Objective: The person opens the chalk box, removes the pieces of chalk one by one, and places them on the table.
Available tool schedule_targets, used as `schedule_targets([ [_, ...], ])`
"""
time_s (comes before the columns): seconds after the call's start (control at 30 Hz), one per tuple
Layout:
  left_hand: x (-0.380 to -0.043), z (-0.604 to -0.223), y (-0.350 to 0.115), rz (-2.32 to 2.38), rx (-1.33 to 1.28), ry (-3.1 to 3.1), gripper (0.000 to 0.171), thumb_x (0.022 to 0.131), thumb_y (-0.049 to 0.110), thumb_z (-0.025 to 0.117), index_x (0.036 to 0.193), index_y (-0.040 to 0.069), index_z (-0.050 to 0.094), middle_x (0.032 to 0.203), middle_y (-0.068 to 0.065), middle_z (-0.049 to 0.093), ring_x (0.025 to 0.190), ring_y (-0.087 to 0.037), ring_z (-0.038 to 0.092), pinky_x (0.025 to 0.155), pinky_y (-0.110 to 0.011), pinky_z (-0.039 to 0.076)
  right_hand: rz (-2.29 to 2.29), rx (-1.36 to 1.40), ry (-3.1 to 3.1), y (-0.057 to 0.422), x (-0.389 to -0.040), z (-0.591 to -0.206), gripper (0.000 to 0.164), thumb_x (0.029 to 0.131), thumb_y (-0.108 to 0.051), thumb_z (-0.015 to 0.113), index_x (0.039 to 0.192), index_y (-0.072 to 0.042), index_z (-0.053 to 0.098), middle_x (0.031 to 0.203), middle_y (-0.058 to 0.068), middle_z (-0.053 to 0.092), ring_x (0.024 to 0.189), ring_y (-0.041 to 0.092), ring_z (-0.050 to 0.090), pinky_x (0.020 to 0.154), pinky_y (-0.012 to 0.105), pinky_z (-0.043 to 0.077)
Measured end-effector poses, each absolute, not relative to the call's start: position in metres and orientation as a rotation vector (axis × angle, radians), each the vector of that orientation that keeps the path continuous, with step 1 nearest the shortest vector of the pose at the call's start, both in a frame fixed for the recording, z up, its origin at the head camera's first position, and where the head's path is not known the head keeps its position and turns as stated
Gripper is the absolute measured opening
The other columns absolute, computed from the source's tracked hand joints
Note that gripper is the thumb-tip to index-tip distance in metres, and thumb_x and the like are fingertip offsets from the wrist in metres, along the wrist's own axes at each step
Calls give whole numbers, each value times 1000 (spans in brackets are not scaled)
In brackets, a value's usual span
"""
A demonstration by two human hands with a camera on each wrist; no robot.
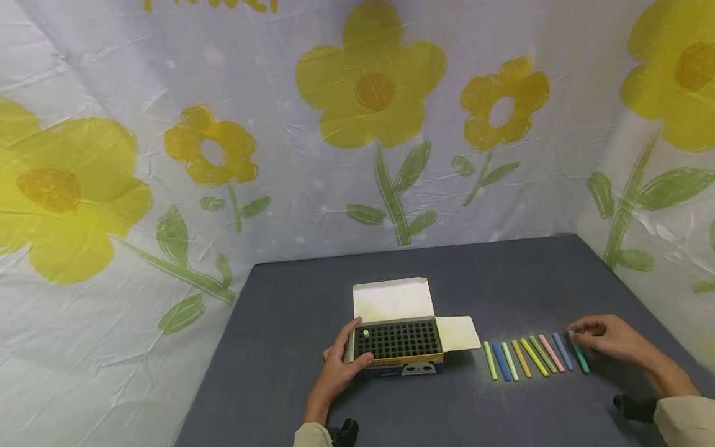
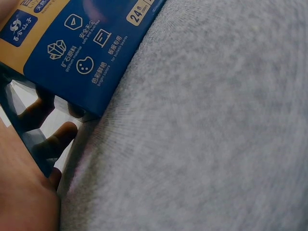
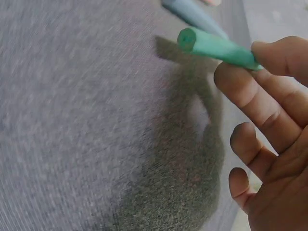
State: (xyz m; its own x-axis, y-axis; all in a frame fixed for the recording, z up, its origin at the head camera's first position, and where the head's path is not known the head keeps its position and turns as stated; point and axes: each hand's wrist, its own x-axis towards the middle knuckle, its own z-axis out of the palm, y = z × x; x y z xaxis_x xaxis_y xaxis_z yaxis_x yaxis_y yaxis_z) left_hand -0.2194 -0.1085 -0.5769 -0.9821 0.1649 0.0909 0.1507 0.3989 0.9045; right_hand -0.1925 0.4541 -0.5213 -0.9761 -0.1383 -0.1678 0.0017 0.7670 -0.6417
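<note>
My right hand (image 1: 613, 339) pinches a green chalk stick (image 3: 214, 49) by its far end, between thumb and fingers. In the right wrist view its near end stands above the dark cloth, with a shadow below. My left hand (image 1: 334, 371) grips the left end of an open chalk box (image 1: 385, 371), thumb at the front edge and fingers at the left side. Inside the box is a black holder (image 1: 399, 339) full of round holes. One pale yellow-green chalk stick (image 1: 366, 333) stands in a hole at its back left corner.
Several chalk sticks lie in a row between box and right hand, from a pale green stick (image 1: 490, 361) to a grey-blue stick (image 1: 563, 351). The box's lid (image 1: 393, 300) leans back and its side flap (image 1: 458, 333) sticks out right. A flower-printed curtain (image 1: 313, 205) surrounds the dark table (image 1: 268, 385).
</note>
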Motion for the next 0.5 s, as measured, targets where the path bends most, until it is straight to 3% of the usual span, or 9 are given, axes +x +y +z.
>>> schedule_targets([
  [0.3, -220, -578, -107, 1695, 295, 2616, 76, 87, 37, 79, 152, 48, 42, 158, -10, 43, 133, -45, 25, 91, -67, 38, -808, -188, 2972, 446, -197, -530, 23, 92, -20, 72, 105, -1, 77, 79, -2, 72, 65, -1, 54, 58, 26, 44],
  [0.5, -219, -578, -107, 1690, 299, 2627, 75, 86, 38, 80, 151, 49, 42, 159, -5, 44, 133, -41, 28, 92, -64, 37, -574, -250, 3111, 440, -201, -533, 17, 86, -22, 77, 97, -8, 79, 77, -6, 72, 65, 4, 59, 64, 40, 45],
])
